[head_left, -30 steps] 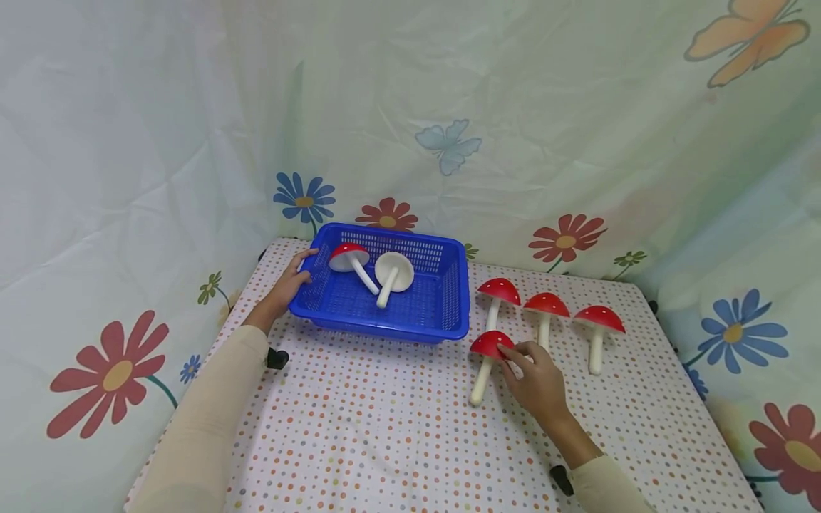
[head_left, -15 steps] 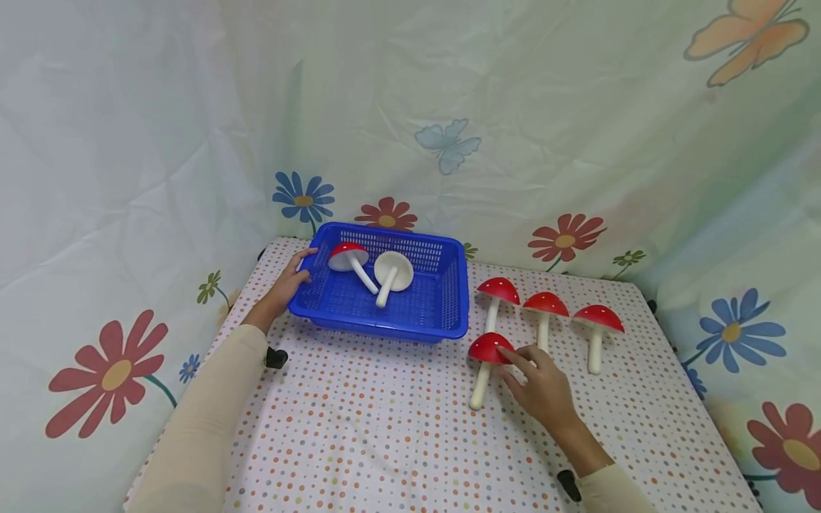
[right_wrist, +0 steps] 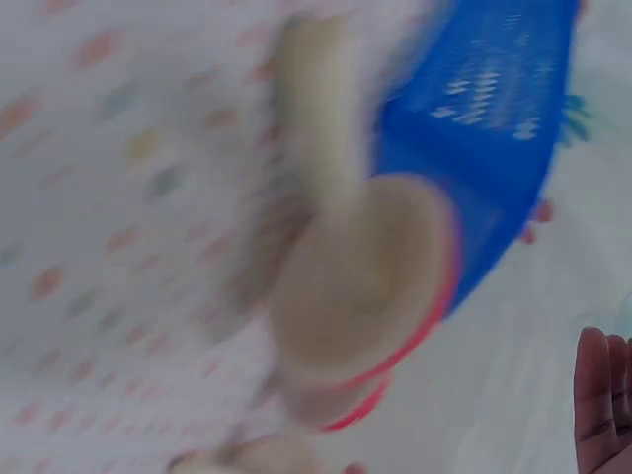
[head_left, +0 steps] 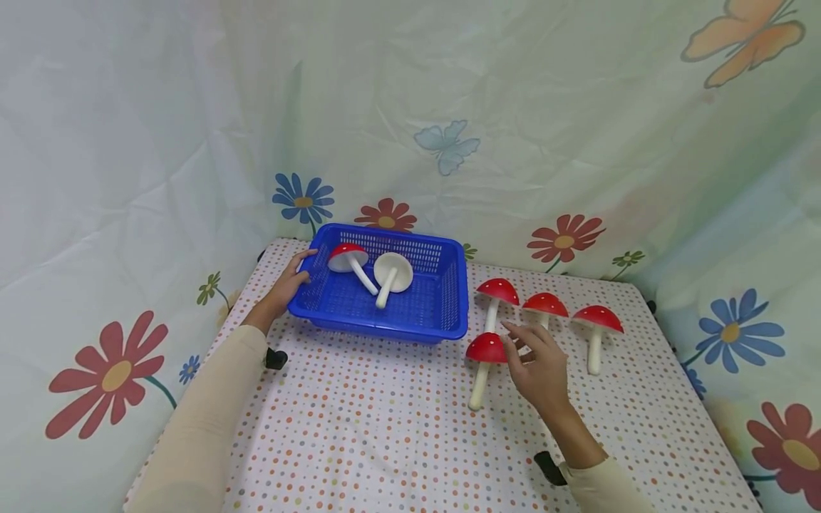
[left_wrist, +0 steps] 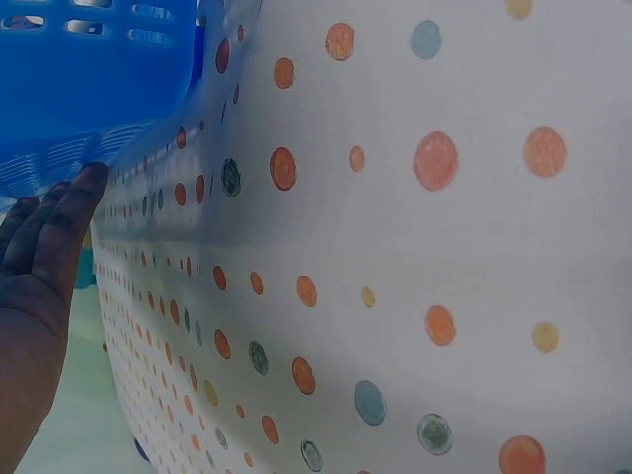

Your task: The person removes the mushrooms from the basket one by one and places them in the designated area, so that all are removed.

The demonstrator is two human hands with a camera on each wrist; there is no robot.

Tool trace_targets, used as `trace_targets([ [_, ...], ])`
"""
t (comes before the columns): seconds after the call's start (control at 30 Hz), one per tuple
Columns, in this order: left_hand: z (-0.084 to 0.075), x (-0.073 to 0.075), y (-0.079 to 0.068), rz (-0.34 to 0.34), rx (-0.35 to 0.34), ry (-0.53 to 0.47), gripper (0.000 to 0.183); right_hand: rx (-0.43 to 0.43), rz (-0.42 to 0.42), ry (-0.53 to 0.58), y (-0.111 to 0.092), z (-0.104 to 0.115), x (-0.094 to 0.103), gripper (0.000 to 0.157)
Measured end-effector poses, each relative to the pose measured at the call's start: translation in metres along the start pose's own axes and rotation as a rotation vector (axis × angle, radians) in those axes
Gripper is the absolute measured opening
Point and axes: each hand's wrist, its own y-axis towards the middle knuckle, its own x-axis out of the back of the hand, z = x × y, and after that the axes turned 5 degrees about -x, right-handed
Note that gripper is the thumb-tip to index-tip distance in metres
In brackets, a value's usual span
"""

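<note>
My left hand (head_left: pixel 284 291) holds the left rim of a blue plastic basket (head_left: pixel 375 328); in the left wrist view its fingers (left_wrist: pixel 61 229) reach up to the basket's outer side. Two toy mushrooms lie inside, one with its red cap (head_left: pixel 348 249) showing and one turned pale underside out (head_left: pixel 402 274). My right hand (head_left: pixel 541 370) is beside the nearest red-capped mushroom (head_left: pixel 486 349), fingers loosely bent and holding nothing. That mushroom lies on the table, stem toward me. In the right wrist view a mushroom's pale underside (right_wrist: pixel 336 306) is blurred.
Behind the nearest mushroom lie three more, the left one (head_left: pixel 498 291), the middle one (head_left: pixel 545 304) and the right one (head_left: pixel 598 318). A dotted cloth (head_left: pixel 359 427) covers the table. Printed curtains (head_left: pixel 500 185) surround it at the back and sides.
My right hand has let go of the nearest mushroom's cap and its fingers have lifted off. That mushroom shifted slightly left and toward me. My left hand and the basket stayed put.
</note>
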Motion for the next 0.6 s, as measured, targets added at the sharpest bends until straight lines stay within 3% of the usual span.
trace_targets([
  [0.17,-0.001,0.0,0.001,-0.002,-0.002,0.004,0.071,-0.12,-0.031,0.178,0.031,0.038,-0.024,0.027],
  [0.27,-0.001,0.0,0.002,-0.005,-0.004,0.012,0.071,-0.259,0.033,0.295,0.055,0.064,-0.038,0.026],
  [0.43,-0.002,0.001,0.001,-0.001,-0.014,0.016,0.069,-0.708,0.204,0.664,0.098,0.076,-0.076,0.037],
  [0.5,-0.001,0.001,0.0,0.002,-0.013,0.012,0.069,-0.881,0.212,0.803,0.109,0.067,-0.096,0.04],
  [0.6,0.0,-0.001,-0.001,0.001,-0.011,0.009,0.069,-1.037,0.182,0.926,0.12,0.06,-0.118,0.043],
])
